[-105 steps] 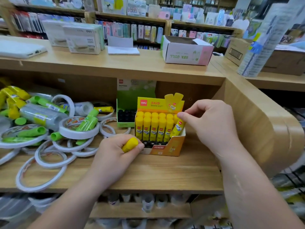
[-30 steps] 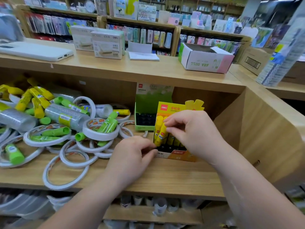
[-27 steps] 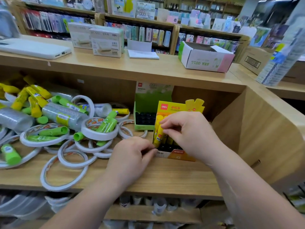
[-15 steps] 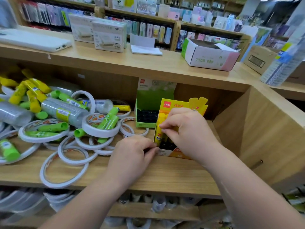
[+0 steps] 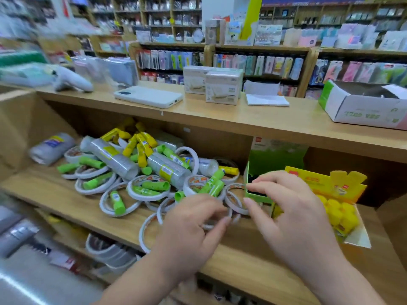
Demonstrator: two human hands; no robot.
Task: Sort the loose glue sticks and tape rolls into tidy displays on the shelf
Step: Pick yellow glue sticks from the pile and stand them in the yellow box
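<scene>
Head camera, looking down at a wooden shop shelf [image 5: 55, 194]. Two bare hands reach in from the bottom edge of the frame.

The left hand [image 5: 189, 230], at lower centre, has its fingers curled over the near edge of a heap of white tape rolls [image 5: 145, 190]. A thin ring shows just under its fingertips, but blur hides whether the hand grips it. The right hand [image 5: 288, 219], just to its right, is relaxed with fingers spread and slightly bent, holding nothing. Its forefinger crosses in front of a green display box [image 5: 257, 195]; whether it touches the box cannot be told.

The heap fills the left and centre of the shelf. Tape rolls, green glue sticks [image 5: 154, 185], loose yellow glue sticks [image 5: 142, 150] and clear-wrapped tape stacks [image 5: 112, 157] lie mixed together.

At the right of the frame a yellow display box [image 5: 319, 183] stands just beside the green one. Boxed glue sticks [image 5: 339, 213] stand in it with yellow caps up.

On the counter top [image 5: 275, 122] above lie a flat white device [image 5: 149, 96], two white cartons [image 5: 222, 88] and an open white-and-green carton [image 5: 361, 106]. Blurred stationery racks fill the upper frame.
</scene>
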